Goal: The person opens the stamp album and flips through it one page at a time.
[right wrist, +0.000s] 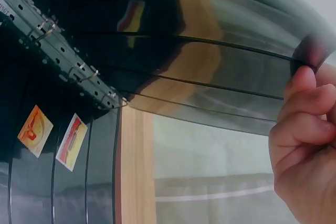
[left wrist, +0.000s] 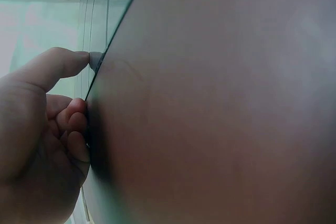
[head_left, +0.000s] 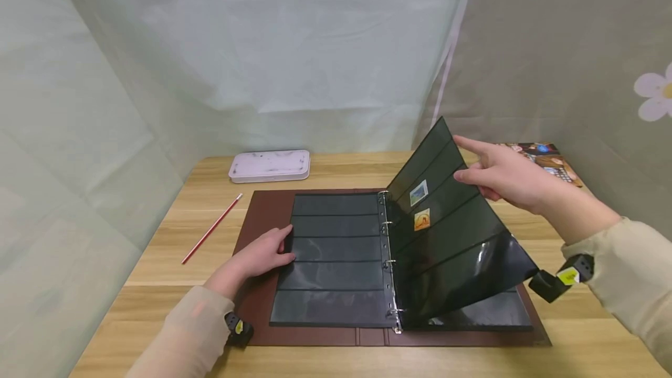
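A stamp album (head_left: 373,337) with a dark red cover and black pocket pages lies spread on the table. My right hand (head_left: 504,174) pinches the outer edge of a raised black page (head_left: 451,249), which stands tilted from the metal rings (head_left: 388,261). Two stamps show on that page, a bluish stamp (head_left: 419,193) above an orange stamp (head_left: 422,220). In the right wrist view, an orange stamp (right wrist: 35,130) and a red-yellow stamp (right wrist: 72,141) sit on the page beneath. My left hand (head_left: 262,252) holds the left page (head_left: 336,276) by its outer edge, thumb on top.
A red pencil (head_left: 212,229) lies left of the album. Behind it sits a pale pencil case (head_left: 270,166). At the back right, partly behind my right arm, is a colourful printed item (head_left: 551,162). Pale cloth walls (head_left: 325,63) enclose the table.
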`<act>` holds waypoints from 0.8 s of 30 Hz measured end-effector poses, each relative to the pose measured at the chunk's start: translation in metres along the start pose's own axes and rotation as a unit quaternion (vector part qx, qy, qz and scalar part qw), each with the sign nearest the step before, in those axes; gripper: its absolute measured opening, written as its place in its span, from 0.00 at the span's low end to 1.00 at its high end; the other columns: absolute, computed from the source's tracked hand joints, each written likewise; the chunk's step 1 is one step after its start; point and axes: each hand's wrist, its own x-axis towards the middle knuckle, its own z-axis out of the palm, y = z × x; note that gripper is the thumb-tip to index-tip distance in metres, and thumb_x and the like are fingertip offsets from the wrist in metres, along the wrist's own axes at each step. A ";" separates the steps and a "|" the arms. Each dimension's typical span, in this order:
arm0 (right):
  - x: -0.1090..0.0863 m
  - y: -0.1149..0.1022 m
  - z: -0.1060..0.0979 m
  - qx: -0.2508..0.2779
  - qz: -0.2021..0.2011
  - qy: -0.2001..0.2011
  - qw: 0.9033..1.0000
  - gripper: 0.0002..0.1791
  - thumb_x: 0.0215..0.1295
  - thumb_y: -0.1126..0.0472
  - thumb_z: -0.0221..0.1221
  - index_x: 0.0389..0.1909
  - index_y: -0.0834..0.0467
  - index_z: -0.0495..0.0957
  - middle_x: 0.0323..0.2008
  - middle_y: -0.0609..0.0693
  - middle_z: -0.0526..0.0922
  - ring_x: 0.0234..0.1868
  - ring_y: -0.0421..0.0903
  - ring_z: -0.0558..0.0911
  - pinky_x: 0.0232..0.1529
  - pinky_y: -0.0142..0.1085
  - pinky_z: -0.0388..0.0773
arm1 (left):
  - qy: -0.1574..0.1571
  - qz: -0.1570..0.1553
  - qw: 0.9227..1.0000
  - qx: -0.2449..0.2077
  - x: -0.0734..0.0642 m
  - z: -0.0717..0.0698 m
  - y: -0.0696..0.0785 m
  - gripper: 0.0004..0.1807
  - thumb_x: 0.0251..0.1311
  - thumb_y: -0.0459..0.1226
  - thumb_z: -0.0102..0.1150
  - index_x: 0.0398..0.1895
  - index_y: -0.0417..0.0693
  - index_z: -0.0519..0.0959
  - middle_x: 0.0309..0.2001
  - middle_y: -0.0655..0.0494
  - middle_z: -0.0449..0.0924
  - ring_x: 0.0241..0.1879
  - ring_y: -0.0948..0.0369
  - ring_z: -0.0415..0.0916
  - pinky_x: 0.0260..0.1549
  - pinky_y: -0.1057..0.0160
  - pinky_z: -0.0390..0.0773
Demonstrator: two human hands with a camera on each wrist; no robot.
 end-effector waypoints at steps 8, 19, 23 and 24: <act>0.005 -0.014 0.007 0.026 0.009 0.003 1.000 0.42 0.66 0.53 0.56 0.74 0.46 0.42 0.14 0.48 0.64 0.13 0.44 0.63 0.14 0.39 0.65 | -0.004 -0.002 1.000 0.000 0.000 0.001 -0.001 0.38 0.58 0.41 0.62 0.66 0.29 0.60 0.27 0.55 0.64 0.27 0.61 0.62 0.30 0.62 0.64; 0.014 -0.028 0.016 0.069 -0.013 -0.011 0.997 0.41 0.68 0.57 0.54 0.74 0.48 0.40 0.14 0.47 0.66 0.12 0.41 0.65 0.14 0.35 0.62 | -0.003 0.002 1.000 0.002 0.001 0.001 -0.001 0.38 0.57 0.41 0.62 0.66 0.29 0.60 0.26 0.55 0.64 0.27 0.61 0.62 0.29 0.62 0.64; 0.018 -0.034 0.019 0.080 -0.019 -0.017 0.996 0.41 0.67 0.57 0.54 0.74 0.49 0.40 0.15 0.48 0.68 0.12 0.41 0.65 0.17 0.36 0.64 | -0.002 0.002 1.000 0.002 0.000 0.001 -0.001 0.38 0.57 0.42 0.62 0.66 0.29 0.60 0.26 0.56 0.64 0.27 0.62 0.62 0.29 0.62 0.64; 0.018 -0.036 0.021 0.079 -0.020 -0.018 0.997 0.41 0.67 0.57 0.54 0.74 0.49 0.40 0.15 0.48 0.68 0.12 0.42 0.65 0.17 0.36 0.64 | -0.002 0.002 1.000 0.002 0.000 0.001 -0.002 0.38 0.57 0.42 0.62 0.66 0.29 0.60 0.26 0.56 0.64 0.27 0.61 0.62 0.29 0.62 0.64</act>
